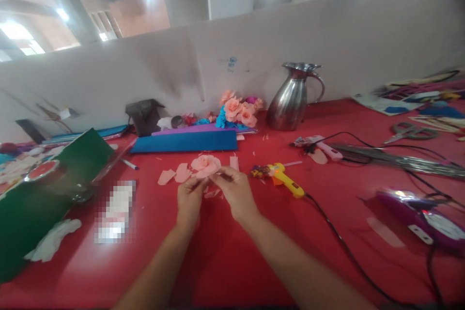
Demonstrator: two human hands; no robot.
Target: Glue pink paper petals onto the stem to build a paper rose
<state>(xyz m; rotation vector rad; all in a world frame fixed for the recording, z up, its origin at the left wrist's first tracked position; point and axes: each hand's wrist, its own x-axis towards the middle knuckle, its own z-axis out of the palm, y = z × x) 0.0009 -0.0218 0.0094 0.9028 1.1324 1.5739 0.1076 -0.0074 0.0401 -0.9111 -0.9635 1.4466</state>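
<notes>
Both my hands are raised over the red table (232, 252) and meet at a pink paper rose (206, 164). My left hand (189, 198) is closed, pinching the rose from below. My right hand (235, 191) is closed too, its fingertips pinched at the rose's right side. Loose pink paper petals (174, 174) lie on the table just left of the rose. A yellow glue gun (285, 181) with a black cord rests on the table right of my right hand.
A blue paper roll (185, 141) and finished pink roses (238, 109) lie behind, next to a steel jug (292, 97). Green paper (39, 193) is at left. Scissors (410, 131), wires (395, 160) and a purple tool (417, 213) are at right.
</notes>
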